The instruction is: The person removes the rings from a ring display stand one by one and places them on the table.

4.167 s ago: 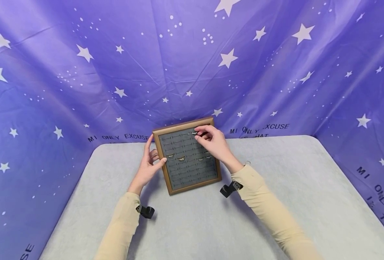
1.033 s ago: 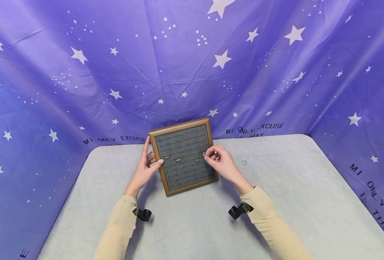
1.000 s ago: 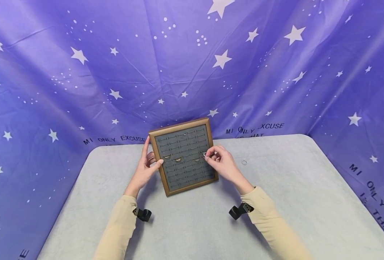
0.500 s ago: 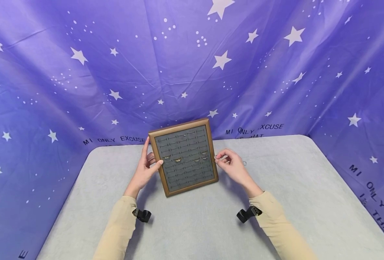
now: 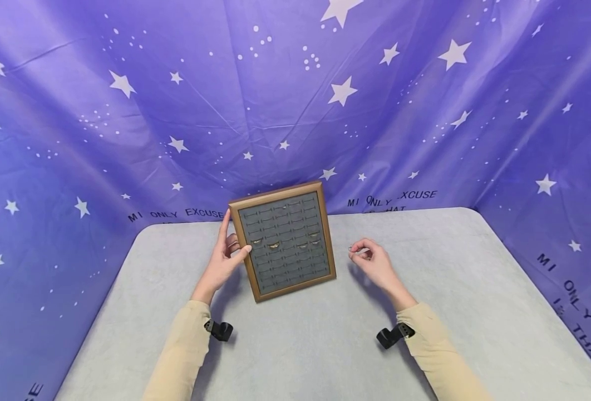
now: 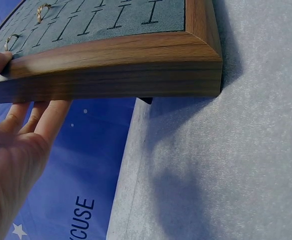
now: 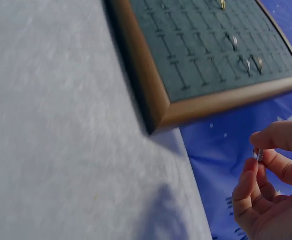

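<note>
Right hand (image 5: pixel 373 263): thumb and fingertips together, clamped on one silver ring (image 7: pixel 260 155). Ring is up in the air, right of the board, touching only the hand. Right wrist view shows what look like small stones along its band. Other fingers of this hand curl loosely below the pinch.

Left hand (image 5: pixel 221 264): clamped on the board (image 5: pixel 326 234) at its left edge, thumb on the front of the rim, fingers along the side and behind. One board, brown wooden rim, dark grey slotted face, tilted up, bottom edge down on the table (image 5: pixel 285 351). Right hand is near it but apart.

On the board I count five rings, all about mid-height: two gold rings (image 5: pixel 274 245) toward the left, one gold ring (image 7: pixel 259 63) and two silver rings (image 7: pixel 234 42) toward the right. One bright speck (image 5: pixel 284 207) sits near the top, too small to tell what.

Further out: two beige sleeves (image 5: pixel 180 345), two black wrist cameras (image 5: pixel 221 331), one at each cuff. One table, pale grey, rounded far corners. Purple-blue curtain (image 5: pixel 255 83) behind and on both sides, white stars too many to count, black lettering low down.
</note>
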`<state>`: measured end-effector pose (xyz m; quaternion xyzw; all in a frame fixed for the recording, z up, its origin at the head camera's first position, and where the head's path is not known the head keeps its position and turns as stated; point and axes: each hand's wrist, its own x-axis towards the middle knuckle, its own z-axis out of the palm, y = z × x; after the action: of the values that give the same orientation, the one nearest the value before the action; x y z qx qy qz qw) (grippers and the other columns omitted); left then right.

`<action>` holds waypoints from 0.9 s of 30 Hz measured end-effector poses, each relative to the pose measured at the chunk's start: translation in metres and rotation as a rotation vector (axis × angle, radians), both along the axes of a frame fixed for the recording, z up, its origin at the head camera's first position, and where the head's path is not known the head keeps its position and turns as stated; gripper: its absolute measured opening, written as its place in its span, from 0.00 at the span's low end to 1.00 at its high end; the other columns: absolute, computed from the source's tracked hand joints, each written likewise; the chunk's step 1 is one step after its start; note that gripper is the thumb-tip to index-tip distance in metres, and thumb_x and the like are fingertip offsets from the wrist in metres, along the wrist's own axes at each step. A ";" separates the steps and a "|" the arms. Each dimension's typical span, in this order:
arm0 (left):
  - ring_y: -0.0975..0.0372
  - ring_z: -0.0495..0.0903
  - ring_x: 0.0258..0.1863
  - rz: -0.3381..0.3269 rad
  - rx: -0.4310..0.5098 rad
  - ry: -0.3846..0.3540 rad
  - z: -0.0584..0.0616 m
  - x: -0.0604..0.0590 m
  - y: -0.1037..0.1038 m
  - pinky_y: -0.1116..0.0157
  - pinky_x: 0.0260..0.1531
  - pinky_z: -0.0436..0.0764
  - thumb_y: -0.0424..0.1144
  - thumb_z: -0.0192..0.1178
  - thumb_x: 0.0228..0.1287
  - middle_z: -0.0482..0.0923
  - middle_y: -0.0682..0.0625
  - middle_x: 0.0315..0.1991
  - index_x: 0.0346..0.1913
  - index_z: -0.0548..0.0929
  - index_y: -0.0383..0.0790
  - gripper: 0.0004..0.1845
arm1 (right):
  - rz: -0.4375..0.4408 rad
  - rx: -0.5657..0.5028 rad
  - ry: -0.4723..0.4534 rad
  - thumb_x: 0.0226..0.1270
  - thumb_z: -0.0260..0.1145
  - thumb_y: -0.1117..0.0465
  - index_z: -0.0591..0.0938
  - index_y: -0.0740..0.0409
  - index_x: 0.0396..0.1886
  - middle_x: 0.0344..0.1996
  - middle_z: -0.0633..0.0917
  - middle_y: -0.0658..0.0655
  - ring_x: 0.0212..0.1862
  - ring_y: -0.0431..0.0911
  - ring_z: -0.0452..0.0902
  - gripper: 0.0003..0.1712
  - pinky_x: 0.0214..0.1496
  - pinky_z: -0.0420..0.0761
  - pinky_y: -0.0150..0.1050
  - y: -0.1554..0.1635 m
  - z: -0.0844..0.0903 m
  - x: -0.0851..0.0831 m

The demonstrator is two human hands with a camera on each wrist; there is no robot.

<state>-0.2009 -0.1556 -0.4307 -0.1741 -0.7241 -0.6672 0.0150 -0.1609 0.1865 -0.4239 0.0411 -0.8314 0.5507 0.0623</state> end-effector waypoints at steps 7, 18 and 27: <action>0.62 0.75 0.50 0.000 -0.001 -0.003 0.000 0.000 0.000 0.60 0.55 0.75 0.24 0.58 0.65 0.70 0.32 0.58 0.78 0.39 0.56 0.51 | -0.003 -0.013 0.004 0.59 0.63 0.77 0.77 0.75 0.34 0.36 0.79 0.69 0.23 0.45 0.74 0.05 0.21 0.73 0.29 0.020 -0.025 -0.007; 0.63 0.77 0.49 -0.018 0.016 0.005 0.000 0.001 0.000 0.68 0.50 0.78 0.23 0.58 0.65 0.71 0.29 0.56 0.78 0.38 0.54 0.51 | -0.039 -0.014 -0.051 0.62 0.64 0.72 0.77 0.70 0.38 0.32 0.81 0.64 0.17 0.46 0.72 0.06 0.11 0.73 0.37 0.049 -0.057 -0.020; 0.60 0.77 0.50 -0.026 0.022 0.006 0.001 0.001 0.000 0.66 0.50 0.78 0.22 0.58 0.65 0.70 0.29 0.57 0.78 0.37 0.54 0.51 | -0.080 -0.014 -0.031 0.62 0.65 0.72 0.77 0.73 0.39 0.39 0.80 0.67 0.19 0.39 0.72 0.08 0.13 0.71 0.31 0.065 -0.059 -0.020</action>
<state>-0.1996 -0.1555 -0.4299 -0.1852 -0.7144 -0.6747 0.0104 -0.1813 0.2518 -0.4833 -0.0009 -0.8295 0.5539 0.0717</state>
